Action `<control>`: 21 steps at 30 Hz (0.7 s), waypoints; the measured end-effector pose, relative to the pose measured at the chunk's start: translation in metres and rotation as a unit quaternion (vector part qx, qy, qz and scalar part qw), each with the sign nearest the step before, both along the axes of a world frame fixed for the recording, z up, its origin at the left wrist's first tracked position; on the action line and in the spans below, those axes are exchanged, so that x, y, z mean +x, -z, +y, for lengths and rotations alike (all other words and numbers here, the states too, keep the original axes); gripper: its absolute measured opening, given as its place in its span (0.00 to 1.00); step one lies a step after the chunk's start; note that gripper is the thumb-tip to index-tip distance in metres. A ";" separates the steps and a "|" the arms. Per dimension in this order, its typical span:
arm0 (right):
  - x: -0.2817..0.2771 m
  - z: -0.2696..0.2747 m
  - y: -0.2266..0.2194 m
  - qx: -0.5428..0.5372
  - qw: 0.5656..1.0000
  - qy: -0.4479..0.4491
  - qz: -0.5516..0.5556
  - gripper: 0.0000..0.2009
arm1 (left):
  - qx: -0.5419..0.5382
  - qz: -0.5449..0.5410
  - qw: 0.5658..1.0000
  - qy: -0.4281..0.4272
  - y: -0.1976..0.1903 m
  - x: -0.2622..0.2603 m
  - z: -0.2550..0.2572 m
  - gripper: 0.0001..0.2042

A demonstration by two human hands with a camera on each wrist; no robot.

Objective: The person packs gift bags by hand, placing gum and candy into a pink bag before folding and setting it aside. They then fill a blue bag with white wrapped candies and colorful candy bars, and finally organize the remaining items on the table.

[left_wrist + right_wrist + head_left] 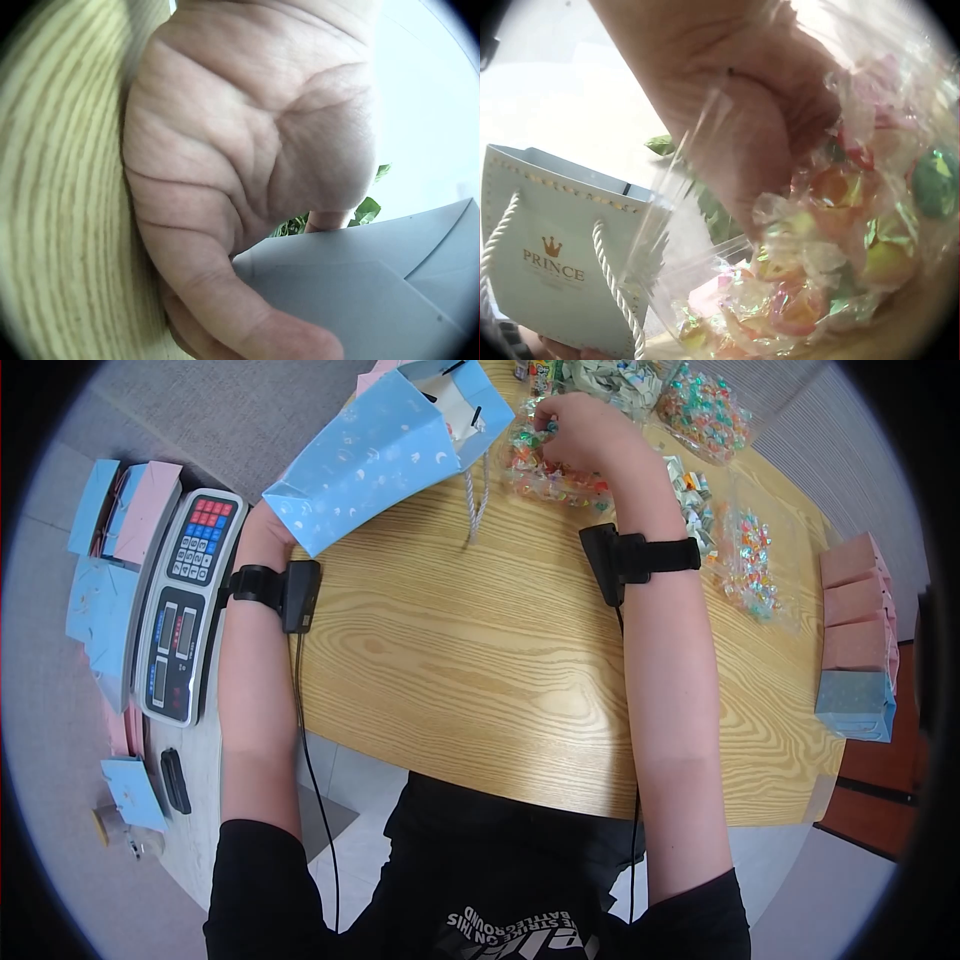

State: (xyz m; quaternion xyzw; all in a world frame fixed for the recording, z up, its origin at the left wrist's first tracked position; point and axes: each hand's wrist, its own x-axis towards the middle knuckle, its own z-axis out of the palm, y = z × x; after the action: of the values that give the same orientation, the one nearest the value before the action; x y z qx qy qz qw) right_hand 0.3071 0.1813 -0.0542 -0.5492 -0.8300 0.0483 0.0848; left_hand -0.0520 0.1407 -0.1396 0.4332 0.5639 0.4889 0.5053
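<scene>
A light blue paper bag (365, 465) lies tilted, its opening toward the back. My left hand (268, 530) grips its base, mostly hidden behind it; in the left wrist view the curled fingers of that hand (232, 180) lie against the bag's pale side (337, 292). The right wrist view shows the bag's front (562, 247) with "PRINCE" and rope handles. My right hand (590, 435) reaches into a clear plastic bag of wrapped candies (560, 485). Close up, the thumb side of this hand (742, 127) is among the candies (787, 300); its fingertips are hidden.
More candy bags (705, 410) (750, 565) and pale wrapped pieces (615, 385) lie at the back and right of the table (460, 670). A scale (190, 600) stands at left beside blue and pink bags (145, 510). Upright bags (858, 630) line the right edge.
</scene>
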 end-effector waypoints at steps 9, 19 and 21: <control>0.010 0.006 -0.001 -0.028 0.994 0.005 0.106 0.14 | 0.015 0.017 1.000 -0.002 0.008 -0.006 0.004 0.20; 0.018 0.000 -0.036 -0.053 0.980 0.023 0.190 0.14 | 0.033 0.035 0.999 -0.006 0.017 -0.010 0.012 0.19; 0.013 -0.012 -0.048 -0.037 0.979 0.031 0.196 0.13 | 0.037 0.040 0.999 -0.006 0.018 -0.011 0.012 0.19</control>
State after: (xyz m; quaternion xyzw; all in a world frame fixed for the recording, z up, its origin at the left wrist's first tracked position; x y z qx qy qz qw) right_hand 0.3205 0.1697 -0.0067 -0.5573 -0.7775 0.1827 0.2270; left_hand -0.0634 0.1532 -0.1578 0.4673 0.5679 0.4944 0.4633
